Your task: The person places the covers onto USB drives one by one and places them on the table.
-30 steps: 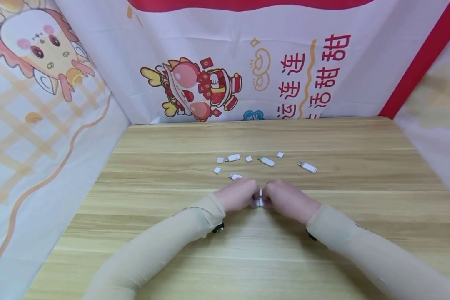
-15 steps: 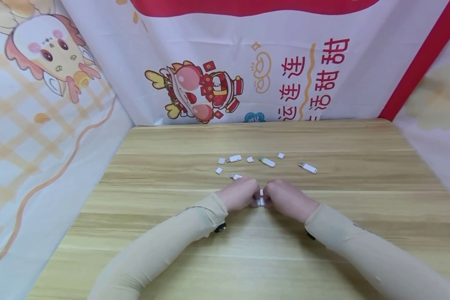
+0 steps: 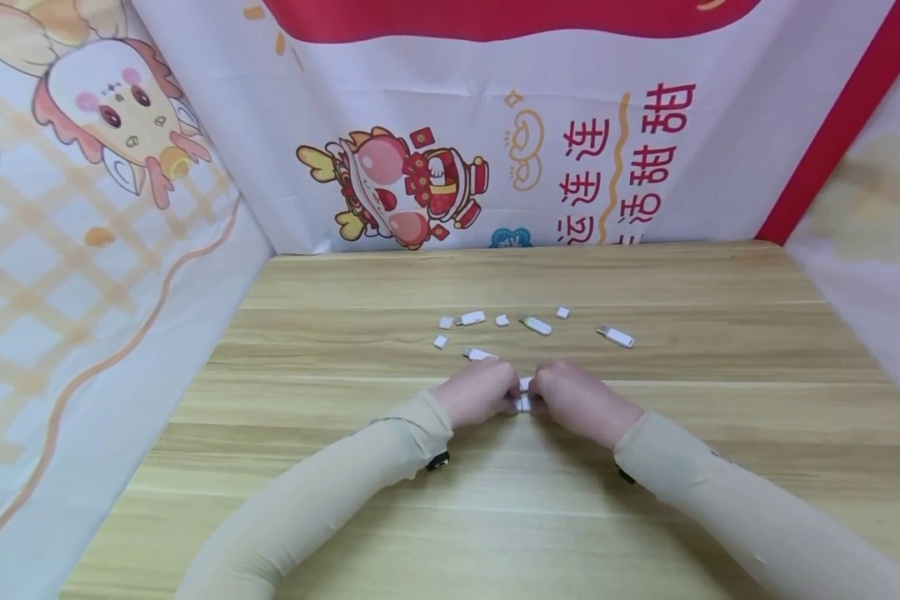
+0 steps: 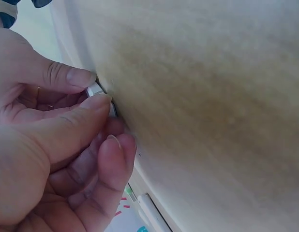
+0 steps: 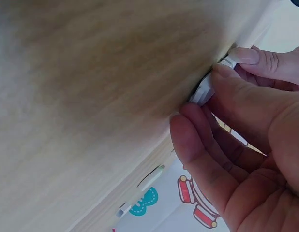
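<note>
Both hands meet at the middle of the table, at a small white USB stick (image 3: 524, 404) with a seam across it. My left hand (image 3: 482, 392) pinches its left end and my right hand (image 3: 581, 400) pinches its right end. Fingers cover most of it. Just behind it, between the hands, shows another small white piece (image 3: 525, 384), partly hidden. In the left wrist view, thumbs press close together on the white stick (image 4: 95, 90). The right wrist view shows its white casing (image 5: 202, 92) close to the tabletop. An uncapped USB stick (image 3: 482, 355) lies behind my left hand.
Farther back lie more uncapped USB sticks: a white one (image 3: 470, 318), one with a green tint (image 3: 536, 325) and one at the right (image 3: 616, 337). Loose white caps (image 3: 440, 342) lie among them. A printed cloth (image 3: 420, 83) hangs behind the wooden table (image 3: 450, 517).
The head view has tilted slightly, shifting the scene. Both hands keep their pinch, with only slight movement. A little more of the white piece behind and of the USB stick behind my left hand shows now.
</note>
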A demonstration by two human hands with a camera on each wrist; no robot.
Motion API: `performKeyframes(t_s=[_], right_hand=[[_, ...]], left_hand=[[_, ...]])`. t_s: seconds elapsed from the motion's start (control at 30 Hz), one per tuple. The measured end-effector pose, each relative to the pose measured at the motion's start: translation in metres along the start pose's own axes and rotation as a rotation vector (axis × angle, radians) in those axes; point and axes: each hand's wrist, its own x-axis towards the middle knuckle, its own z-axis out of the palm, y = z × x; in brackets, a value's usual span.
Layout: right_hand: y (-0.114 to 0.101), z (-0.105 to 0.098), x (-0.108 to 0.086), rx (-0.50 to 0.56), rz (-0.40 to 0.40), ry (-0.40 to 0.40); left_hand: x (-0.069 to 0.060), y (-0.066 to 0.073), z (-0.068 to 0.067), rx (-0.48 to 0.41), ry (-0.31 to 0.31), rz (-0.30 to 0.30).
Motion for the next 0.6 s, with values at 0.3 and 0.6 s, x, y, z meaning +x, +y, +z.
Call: performKeyframes(t_s=[0.3,0.6], right_hand=[[0.002,-0.012,-0.003,0.002,0.036,-0.025],[0.031,-0.042,0.006,-0.035,0.132,0.007]], left_hand=[[-0.005,-0.008,-0.005,-0.041,-0.015,-0.027],[0.001,-0.019,-0.041,-0.016,0.032,-0.092]])
